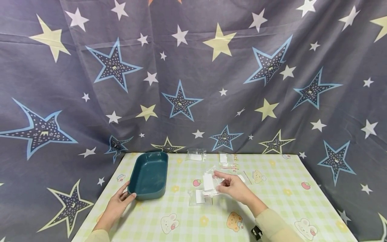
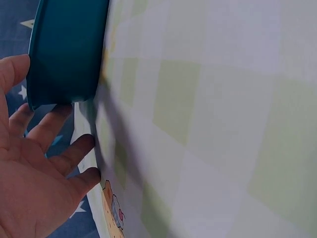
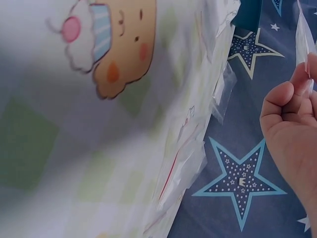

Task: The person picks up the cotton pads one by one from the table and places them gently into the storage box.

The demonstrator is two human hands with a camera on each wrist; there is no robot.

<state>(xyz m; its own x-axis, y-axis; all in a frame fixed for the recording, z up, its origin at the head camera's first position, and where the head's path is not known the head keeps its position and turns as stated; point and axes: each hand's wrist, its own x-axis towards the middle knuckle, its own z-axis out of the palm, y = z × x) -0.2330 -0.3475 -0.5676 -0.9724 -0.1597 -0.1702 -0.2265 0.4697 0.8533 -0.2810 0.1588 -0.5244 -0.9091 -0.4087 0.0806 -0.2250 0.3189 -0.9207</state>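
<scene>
At the near left corner of the dark teal rectangular dish (image 1: 148,196), my left hand (image 1: 116,203) touches the outer wall with loosely spread fingers. The left wrist view shows those fingertips (image 2: 62,111) right against the end of the dish (image 2: 69,54). My right hand (image 1: 234,188) pinches a small clear plastic bag (image 1: 208,183) with a white piece inside, holding it over the table. In the right wrist view, thumb and fingers meet on the bag (image 3: 303,39), partly cut off by the frame edge.
Similar clear bags lie around my right hand: one (image 1: 199,197) in front, one (image 1: 196,156) at the back, another (image 1: 226,158) right of that, and one (image 1: 243,176) behind the hand. A green checked cloth covers the table (image 1: 272,195). A starry curtain (image 1: 193,67) hangs behind.
</scene>
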